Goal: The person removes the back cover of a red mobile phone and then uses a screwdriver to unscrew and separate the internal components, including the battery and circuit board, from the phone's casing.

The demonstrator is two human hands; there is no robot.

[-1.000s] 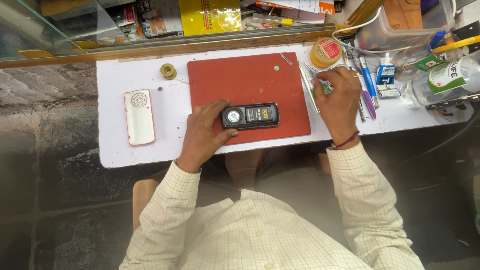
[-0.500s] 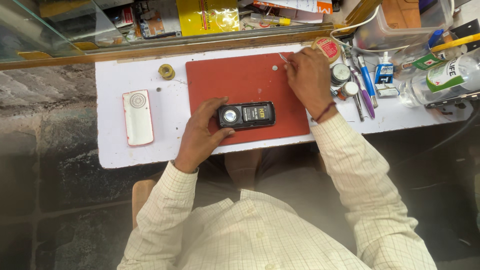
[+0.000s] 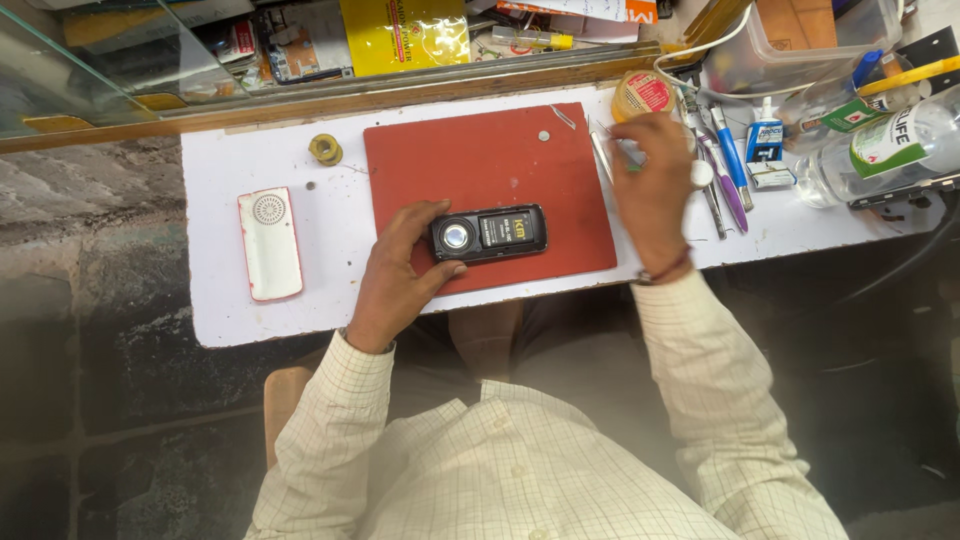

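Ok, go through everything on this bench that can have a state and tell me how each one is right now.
Black phone: flat on the red mat, back cover off.
White back cover: lying apart on the white worktop.
Left hand: holding the phone's end.
Right hand: fingers closed on a small tool; the tool is hard to make out.
Clear plastic bottle: lying on its side.
Solder spool: flat, untouched.

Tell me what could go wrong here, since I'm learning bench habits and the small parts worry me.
The tiny round part lies loose near the far edge of the red mat; a sleeve could flick it off. The left hand holds only one end of the black phone, so it may pivot under pressure. The right hand works beside crowded tools and a plastic bottle, easily knocked.
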